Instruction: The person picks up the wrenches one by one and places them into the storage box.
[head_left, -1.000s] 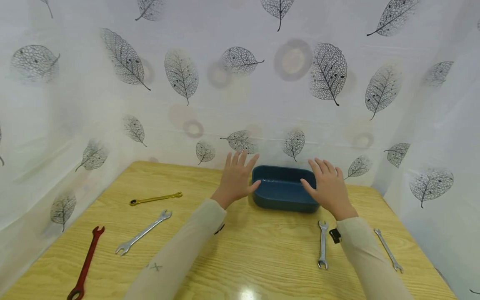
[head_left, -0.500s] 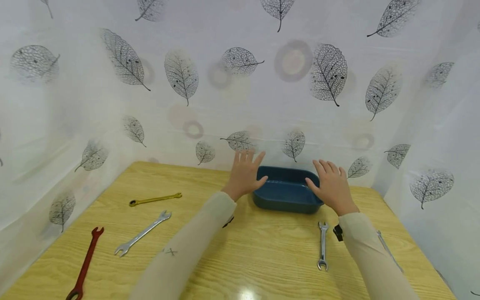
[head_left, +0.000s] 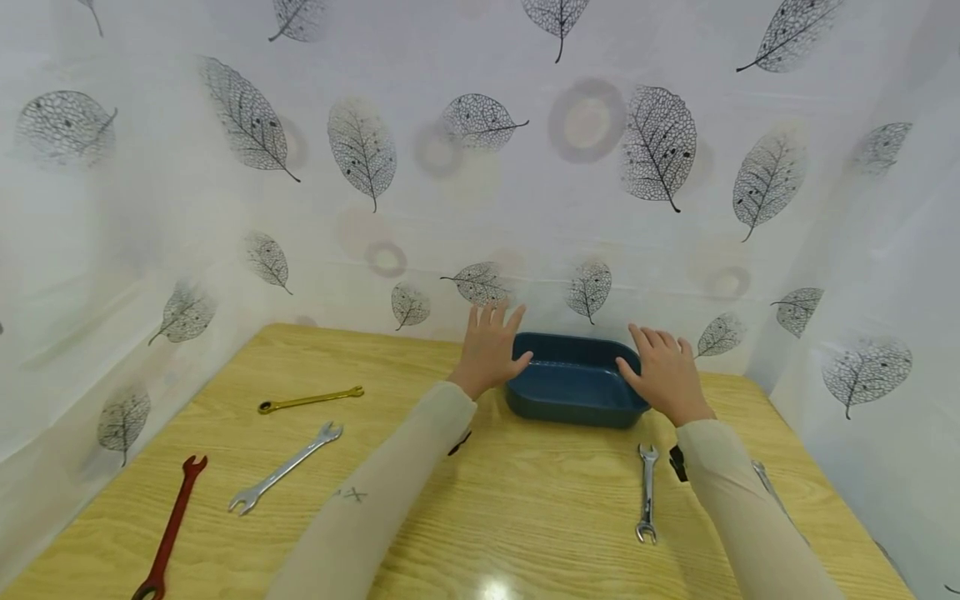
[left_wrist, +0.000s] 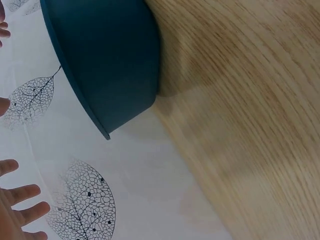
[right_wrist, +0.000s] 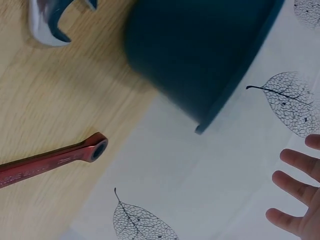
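Note:
A dark blue rectangular dish (head_left: 573, 413) stands at the back of the table, between my hands. My left hand (head_left: 487, 352) hovers by its left end with fingers spread. At the right end is my right hand (head_left: 666, 375), its fingers extended and thumb over the rim. In the left wrist view, fingers (left_wrist: 25, 194) show apart from the dish's wall (left_wrist: 107, 60). Likewise, the right wrist view has fingers (right_wrist: 295, 187) clear of the dish (right_wrist: 185, 55). Neither hand holds anything.
On the left lie a yellow wrench (head_left: 311, 400), a silver wrench (head_left: 287, 468) and a red wrench (head_left: 174, 525). Another silver wrench (head_left: 647, 493) lies before the dish; one more (head_left: 772, 487) is partly behind my right sleeve. A red ring-ended wrench (right_wrist: 50, 160) shows near the dish. Leaf-printed curtain surrounds the table.
Both hands have shifted a little to the right over the past second, mostly in the first half. My right sleeve now covers more of the far-right wrench. The dish has not visibly moved.

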